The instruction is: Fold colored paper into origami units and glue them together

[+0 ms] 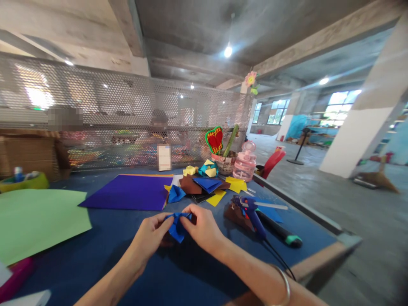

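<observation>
Between my two hands is a folded piece of blue paper, held above the blue tabletop. My left hand pinches its left side between thumb and fingers. On the opposite side, my right hand grips the paper's upper right part, its wrist wearing a bangle. Just beyond my fingers lies another folded blue paper piece. A loose pile of paper scraps follows, with a brown sheet, a blue sheet and yellow pieces.
A blue glue gun and a black-handled tool lie right of my hands. Purple sheets and a pale green sheet spread leftward. Behind stand a pink bottle, a basket and a perforated metal screen.
</observation>
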Tool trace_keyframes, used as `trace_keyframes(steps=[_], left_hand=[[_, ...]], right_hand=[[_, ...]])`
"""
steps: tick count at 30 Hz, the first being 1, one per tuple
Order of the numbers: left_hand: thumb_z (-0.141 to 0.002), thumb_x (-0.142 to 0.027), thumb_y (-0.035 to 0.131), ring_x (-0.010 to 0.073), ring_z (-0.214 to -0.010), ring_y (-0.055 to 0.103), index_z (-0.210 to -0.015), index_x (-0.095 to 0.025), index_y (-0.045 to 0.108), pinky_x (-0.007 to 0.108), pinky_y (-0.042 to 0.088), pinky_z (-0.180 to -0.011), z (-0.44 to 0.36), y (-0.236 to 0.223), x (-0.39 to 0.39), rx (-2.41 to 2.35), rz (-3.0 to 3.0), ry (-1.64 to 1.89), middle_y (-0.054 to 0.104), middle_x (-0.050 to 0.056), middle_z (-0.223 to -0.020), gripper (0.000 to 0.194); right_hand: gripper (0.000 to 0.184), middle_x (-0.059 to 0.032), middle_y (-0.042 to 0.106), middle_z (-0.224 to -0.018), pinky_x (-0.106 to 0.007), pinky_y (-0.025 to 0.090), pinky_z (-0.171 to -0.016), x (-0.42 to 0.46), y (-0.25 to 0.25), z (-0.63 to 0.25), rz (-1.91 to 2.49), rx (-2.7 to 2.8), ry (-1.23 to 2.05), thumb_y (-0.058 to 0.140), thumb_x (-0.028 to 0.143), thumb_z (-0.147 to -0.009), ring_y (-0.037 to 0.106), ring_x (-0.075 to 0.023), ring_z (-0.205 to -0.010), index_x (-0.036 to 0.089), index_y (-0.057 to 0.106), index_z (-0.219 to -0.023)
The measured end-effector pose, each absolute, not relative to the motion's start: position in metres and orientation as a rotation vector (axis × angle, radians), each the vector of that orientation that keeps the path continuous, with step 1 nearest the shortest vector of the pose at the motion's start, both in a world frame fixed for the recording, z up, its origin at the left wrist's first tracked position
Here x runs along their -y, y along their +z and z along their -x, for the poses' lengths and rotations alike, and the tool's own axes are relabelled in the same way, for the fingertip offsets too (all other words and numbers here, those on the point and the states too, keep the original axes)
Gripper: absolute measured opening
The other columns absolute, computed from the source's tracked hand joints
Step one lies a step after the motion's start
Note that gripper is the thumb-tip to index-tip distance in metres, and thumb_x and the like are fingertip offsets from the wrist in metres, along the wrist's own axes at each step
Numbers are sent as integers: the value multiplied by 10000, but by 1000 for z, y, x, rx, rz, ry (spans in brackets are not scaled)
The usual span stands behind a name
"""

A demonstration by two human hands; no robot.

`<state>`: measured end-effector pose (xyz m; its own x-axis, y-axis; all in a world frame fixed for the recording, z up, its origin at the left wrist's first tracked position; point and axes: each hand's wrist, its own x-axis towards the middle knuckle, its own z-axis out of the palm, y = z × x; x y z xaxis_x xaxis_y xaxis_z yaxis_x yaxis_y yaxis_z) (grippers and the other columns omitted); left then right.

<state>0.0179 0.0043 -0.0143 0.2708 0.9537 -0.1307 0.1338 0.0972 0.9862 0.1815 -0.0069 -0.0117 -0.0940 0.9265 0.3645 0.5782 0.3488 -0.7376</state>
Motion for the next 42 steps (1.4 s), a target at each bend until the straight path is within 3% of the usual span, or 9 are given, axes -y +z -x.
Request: trace_keyframes(steps=[5, 7, 10, 15, 20, 27, 33, 38, 42], left_hand=[[-780, -469, 509, 163, -616, 592, -1057, -142, 664, 280, 518, -558, -16, -23, -7, -1182, -1616, 894, 661, 22, -744, 456], [-810, -424, 471, 181, -683, 614, -1045, -156, 679, 270, 507, -591, -15, -23, -7, -1212, -1772, 893, 683, 31, -803, 413], [-828, -371, 441, 192, -749, 632, -1007, -159, 697, 249, 480, -643, -13, -20, -7, -1237, -1916, 896, 697, 30, -803, 377], [-822, -406, 435, 171, -616, 608, -1020, -127, 683, 239, 449, -560, -13, -19, -7, -1214, -1833, 873, 684, 29, -725, 422], [-810, -346, 457, 173, -675, 616, -967, -147, 702, 239, 432, -626, -12, -22, -7, -1183, -1901, 888, 697, 23, -731, 353], [-809, -282, 450, 187, -731, 621, -966, -167, 710, 261, 406, -673, -12, -19, -3, -1264, -2027, 854, 707, 23, -768, 325], [-831, -282, 428, 181, -703, 618, -985, -173, 700, 270, 396, -655, -10, -15, -2, -1296, -2080, 857, 700, 21, -749, 332], [-832, -312, 420, 196, -732, 629, -1003, -175, 692, 280, 408, -673, -8, -17, -4, -1322, -2073, 830, 709, 26, -776, 350], [-827, -379, 438, 225, -842, 642, -985, -172, 687, 293, 428, -755, -4, -26, -14, -1316, -2021, 832, 725, 42, -876, 360]], right_hand=[[231, -37, 630, -942, -263, 451, -786, 8, -17, -182, 1159, 1963, 224, 575, 85, -801, 577, -158, -864, 190, 595, -1006], [198, -51, 622, -974, -293, 442, -841, 8, -17, -184, 1097, 2091, 77, 543, 106, -855, 556, -176, -924, 195, 598, -1023], [156, -64, 628, -925, -316, 448, -828, 8, -17, -186, 1045, 2227, -117, 483, 137, -909, 539, -190, -888, 180, 618, -975], [215, -70, 636, -870, -301, 461, -787, 8, -14, -186, 973, 2224, -206, 423, 140, -937, 539, -182, -843, 164, 636, -931], [246, -63, 642, -810, -293, 460, -745, 8, -13, -186, 911, 2162, -144, 411, 102, -900, 553, -174, -796, 171, 643, -856], [161, -24, 651, -754, -244, 451, -685, 11, -13, -184, 1049, 2009, 194, 532, 68, -804, 589, -145, -737, 174, 651, -780], [101, -24, 641, -792, -228, 446, -681, 11, -14, -184, 1056, 1987, 275, 555, 138, -829, 586, -135, -733, 176, 646, -847], [200, -25, 628, -814, -237, 436, -712, 13, -9, -187, 1048, 1936, 253, 443, 71, -834, 578, -136, -766, 180, 610, -836], [252, -5, 541, -708, -249, 404, -678, 38, 5, -198, 1128, 1837, 147, 349, 12, -782, 525, -135, -706, 193, 485, -671]])
